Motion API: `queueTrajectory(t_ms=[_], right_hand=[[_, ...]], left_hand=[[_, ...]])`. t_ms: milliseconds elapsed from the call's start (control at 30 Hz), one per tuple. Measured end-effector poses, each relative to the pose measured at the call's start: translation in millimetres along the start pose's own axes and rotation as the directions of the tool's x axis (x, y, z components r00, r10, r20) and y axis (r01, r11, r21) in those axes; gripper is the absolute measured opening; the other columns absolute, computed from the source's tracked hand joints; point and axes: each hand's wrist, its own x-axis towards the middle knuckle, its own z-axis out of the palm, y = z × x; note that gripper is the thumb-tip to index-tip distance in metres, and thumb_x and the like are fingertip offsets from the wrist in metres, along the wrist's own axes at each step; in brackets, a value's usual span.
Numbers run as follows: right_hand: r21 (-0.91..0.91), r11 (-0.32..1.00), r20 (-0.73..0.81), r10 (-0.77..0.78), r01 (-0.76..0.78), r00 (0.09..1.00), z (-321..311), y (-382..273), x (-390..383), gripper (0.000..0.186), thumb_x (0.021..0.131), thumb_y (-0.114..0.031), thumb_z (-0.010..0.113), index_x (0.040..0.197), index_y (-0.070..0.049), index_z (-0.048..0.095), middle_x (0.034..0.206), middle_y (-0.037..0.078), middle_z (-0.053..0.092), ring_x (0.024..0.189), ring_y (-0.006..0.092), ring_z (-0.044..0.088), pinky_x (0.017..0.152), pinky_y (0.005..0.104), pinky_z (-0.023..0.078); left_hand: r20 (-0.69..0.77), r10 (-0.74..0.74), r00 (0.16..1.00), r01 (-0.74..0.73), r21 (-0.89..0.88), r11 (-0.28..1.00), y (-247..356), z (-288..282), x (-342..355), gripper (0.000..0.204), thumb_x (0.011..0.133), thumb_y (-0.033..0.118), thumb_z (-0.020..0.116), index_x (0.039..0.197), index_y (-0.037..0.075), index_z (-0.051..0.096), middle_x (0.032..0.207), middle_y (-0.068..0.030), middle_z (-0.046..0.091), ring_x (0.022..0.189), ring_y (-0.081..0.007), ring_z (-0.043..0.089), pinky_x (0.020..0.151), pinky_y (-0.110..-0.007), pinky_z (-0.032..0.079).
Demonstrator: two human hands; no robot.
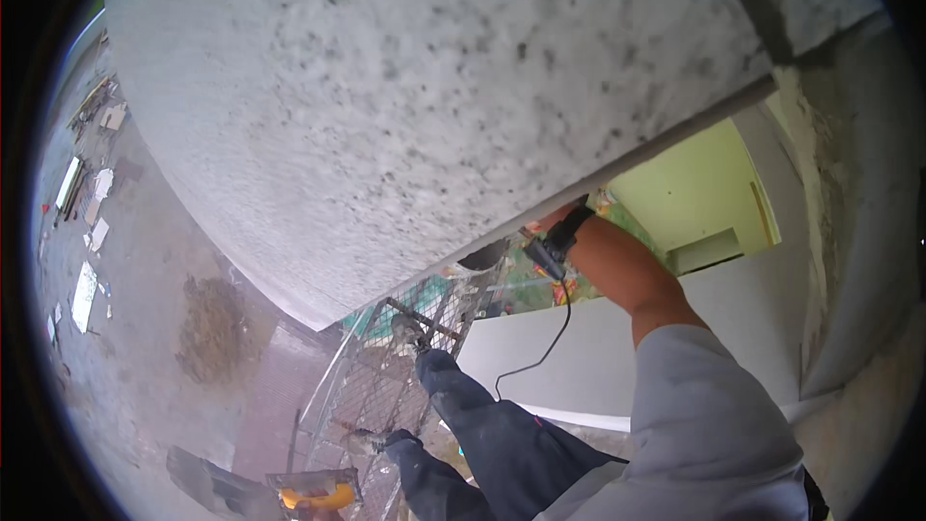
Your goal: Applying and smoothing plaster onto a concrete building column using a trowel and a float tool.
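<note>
A large pale slab with dark speckles (434, 106) fills the upper part of the head view, close in front of me. My right arm reaches up to its lower edge. Only a sliver of my right hand (550, 220) shows there; the slab hides its fingers and anything in them. A black strap with a small device (552, 253) circles that wrist, and a thin cable hangs from it. My left hand is out of sight. At the bottom left lies a trowel-like tool with a yellow handle (328, 498), beside a blurred grey object (222, 487).
My feet stand on a mesh scaffold platform (371, 405) high above the floor. White board scraps (85, 296) and a brown dirt patch (210, 328) lie below. A dark-mouthed round container (482, 257) sits under the slab's edge. A white wall (569, 357) runs on my right.
</note>
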Motion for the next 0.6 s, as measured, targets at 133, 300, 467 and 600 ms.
queueTrajectory(t_ms=[133, 300, 467, 600], right_hand=[[0.095, 0.988, -0.015, -0.123, 0.123, 0.992, 3.4, 6.8, 2.2, 0.017, 0.091, -0.019, 0.055, 0.082, -0.006, 0.059, 0.069, 0.017, 0.061, 0.067, 0.0381, 0.061, 0.060, 0.0470, 0.047], [-0.091, 0.981, -0.055, -0.174, 0.169, 0.983, 9.9, 7.0, 1.6, 0.019, 0.092, -0.022, 0.053, 0.085, -0.005, 0.059, 0.070, 0.019, 0.062, 0.069, 0.0398, 0.062, 0.061, 0.0492, 0.047], [0.101, 0.993, 0.008, -0.061, 0.060, 0.998, 15.1, 22.1, -1.7, 0.013, 0.079, -0.016, 0.060, 0.074, -0.004, 0.065, 0.071, 0.017, 0.064, 0.071, 0.0368, 0.064, 0.062, 0.0465, 0.049], [-0.113, 0.980, 0.037, -0.159, 0.162, 0.987, 12.8, 32.6, -4.0, 0.012, 0.077, -0.014, 0.062, 0.075, -0.003, 0.065, 0.073, 0.014, 0.066, 0.075, 0.0345, 0.066, 0.064, 0.0455, 0.049]], left_hand=[[-0.021, 0.047, 0.999, -0.047, 0.018, 0.999, 2.7, -10.9, -0.4, 0.049, 0.082, 0.000, 0.056, 0.130, -0.002, 0.044, 0.116, -0.0211, 0.059, 0.103, -0.0290, 0.060, 0.094, -0.037, 0.051], [0.002, 0.009, 1.000, -0.009, -0.036, 0.999, -1.6, -32.6, 4.4, 0.049, 0.082, -0.001, 0.055, 0.130, -0.002, 0.044, 0.116, -0.0220, 0.059, 0.104, -0.0291, 0.060, 0.095, -0.037, 0.051], [-0.049, 0.070, 0.996, -0.073, -0.078, 0.994, -3.8, -34.8, 1.1, 0.050, 0.081, 0.001, 0.057, 0.129, -0.003, 0.045, 0.117, -0.0232, 0.059, 0.106, -0.0286, 0.060, 0.096, -0.040, 0.051], [-0.059, 0.057, 0.997, -0.061, -0.065, 0.996, 5.2, -27.2, 3.4, 0.050, 0.081, 0.001, 0.057, 0.129, -0.004, 0.045, 0.117, -0.0233, 0.059, 0.106, -0.0285, 0.061, 0.095, -0.040, 0.052]])
